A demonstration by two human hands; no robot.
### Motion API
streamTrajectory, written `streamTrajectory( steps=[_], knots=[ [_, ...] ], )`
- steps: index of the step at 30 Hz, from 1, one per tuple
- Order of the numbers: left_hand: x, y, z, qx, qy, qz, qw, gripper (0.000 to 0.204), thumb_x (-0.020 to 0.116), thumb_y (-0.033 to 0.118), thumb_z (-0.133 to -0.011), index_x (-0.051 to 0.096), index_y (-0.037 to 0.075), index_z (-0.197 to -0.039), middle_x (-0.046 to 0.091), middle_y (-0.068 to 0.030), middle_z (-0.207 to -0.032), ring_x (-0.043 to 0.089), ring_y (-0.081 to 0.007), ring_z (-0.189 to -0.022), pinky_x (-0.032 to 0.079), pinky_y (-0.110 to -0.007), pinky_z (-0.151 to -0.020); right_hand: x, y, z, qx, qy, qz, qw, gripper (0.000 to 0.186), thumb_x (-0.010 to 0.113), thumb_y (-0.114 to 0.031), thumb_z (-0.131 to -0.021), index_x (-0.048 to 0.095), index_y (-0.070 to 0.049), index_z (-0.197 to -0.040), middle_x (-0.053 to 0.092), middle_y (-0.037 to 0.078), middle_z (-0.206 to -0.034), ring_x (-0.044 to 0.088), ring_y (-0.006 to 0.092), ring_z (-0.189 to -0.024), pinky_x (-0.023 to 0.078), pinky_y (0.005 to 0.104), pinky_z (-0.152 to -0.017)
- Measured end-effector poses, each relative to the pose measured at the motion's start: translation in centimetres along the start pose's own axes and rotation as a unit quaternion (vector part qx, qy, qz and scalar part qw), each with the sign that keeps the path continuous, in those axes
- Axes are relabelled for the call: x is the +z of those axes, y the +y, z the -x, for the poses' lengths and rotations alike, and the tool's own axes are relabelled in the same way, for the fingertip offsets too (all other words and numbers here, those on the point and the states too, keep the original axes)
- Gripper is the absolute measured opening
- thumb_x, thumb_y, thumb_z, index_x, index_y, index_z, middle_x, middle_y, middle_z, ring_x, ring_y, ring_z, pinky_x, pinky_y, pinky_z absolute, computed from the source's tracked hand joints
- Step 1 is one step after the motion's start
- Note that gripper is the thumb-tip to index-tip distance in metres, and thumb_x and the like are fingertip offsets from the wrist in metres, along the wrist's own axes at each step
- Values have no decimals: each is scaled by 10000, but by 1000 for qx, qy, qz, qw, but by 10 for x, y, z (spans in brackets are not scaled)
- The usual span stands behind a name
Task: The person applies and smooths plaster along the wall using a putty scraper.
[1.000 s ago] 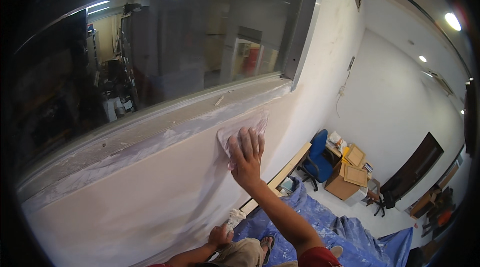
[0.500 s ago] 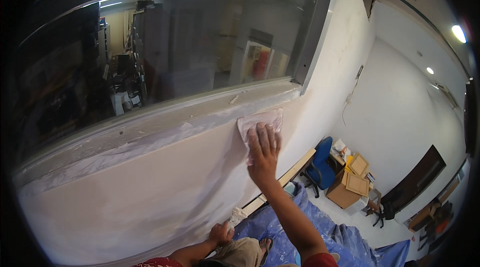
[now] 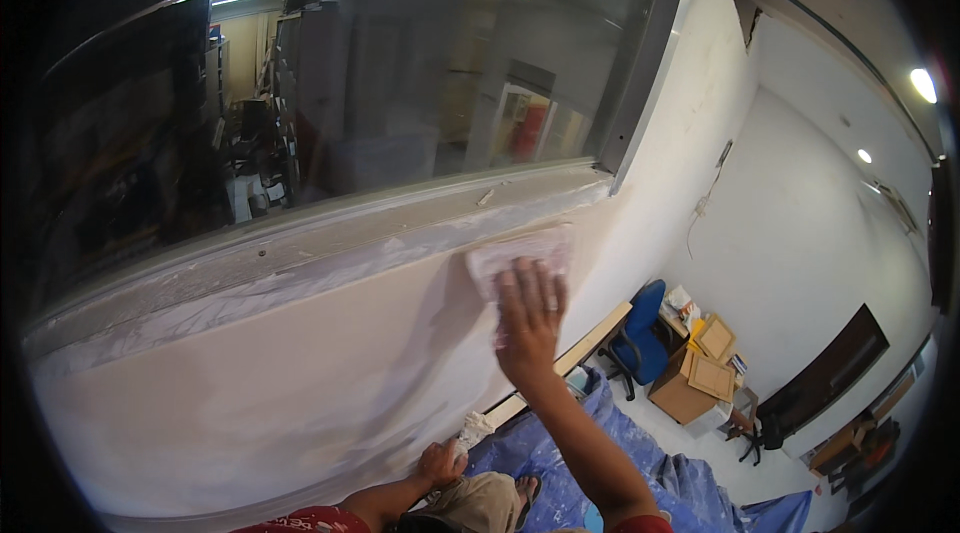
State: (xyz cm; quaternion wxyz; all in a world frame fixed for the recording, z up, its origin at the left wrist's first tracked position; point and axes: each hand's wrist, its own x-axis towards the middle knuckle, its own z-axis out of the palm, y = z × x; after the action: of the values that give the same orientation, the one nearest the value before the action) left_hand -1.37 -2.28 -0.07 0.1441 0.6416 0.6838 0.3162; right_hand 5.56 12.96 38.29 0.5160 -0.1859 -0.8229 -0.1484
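Note:
My right hand [image 3: 530, 318] presses a thin, flat putty spreader [image 3: 488, 263] against the wall [image 3: 330, 363] just below the window ledge. Its fingers lie along the spreader, which is smeared pinkish-white; the thumb side is partly hidden. Low down near my knee, my left hand [image 3: 440, 463] is closed round something with a lump of whitish putty [image 3: 474, 428] on top. What carries the lump is mostly hidden by the fingers. Pale, uneven smears cover the wall and the ledge [image 3: 350, 268].
Above the ledge is a large dark window [image 3: 400, 103] in a metal frame. A blue plastic sheet [image 3: 600, 453] covers the floor by my feet, beside a wooden strip [image 3: 600, 333]. Farther right stand a blue office chair [image 3: 642, 343] and a cardboard box [image 3: 685, 388].
My right hand and the spreader have slid slightly down the wall, and the spreader lies flatter. The whole view has shifted a little. My left hand stays low with the putty.

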Motion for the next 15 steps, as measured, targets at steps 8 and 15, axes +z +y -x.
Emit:
streamTrajectory(
  steps=[8, 15],
  knots=[
    [8, -8, -1, 8, 6, -7, 1000, 549, 614, 409, -898, 558, -49, -1196, 663, -262, -798, 648, -447, -770, 504, -562, -741, -2, -42, 101, 0, -184, -79, 980, 658, 657, -56, -813, 542, -154, -1454, 498, 99, -1523, 429, 282, -1443, 214, 566, -1198],
    [4, -10, 2, -9, 9, 0, 1000, 541, 601, 402, -902, 549, -50, -1196, 661, -271, -797, 637, -469, -776, 488, -582, -744, -9, 64, 11, 314, 81, -185, 928, 687, 409, 134, -832, 414, 6, -1507, 414, 211, -1566, 395, 334, -1454, 261, 398, -1215]
  ],
)
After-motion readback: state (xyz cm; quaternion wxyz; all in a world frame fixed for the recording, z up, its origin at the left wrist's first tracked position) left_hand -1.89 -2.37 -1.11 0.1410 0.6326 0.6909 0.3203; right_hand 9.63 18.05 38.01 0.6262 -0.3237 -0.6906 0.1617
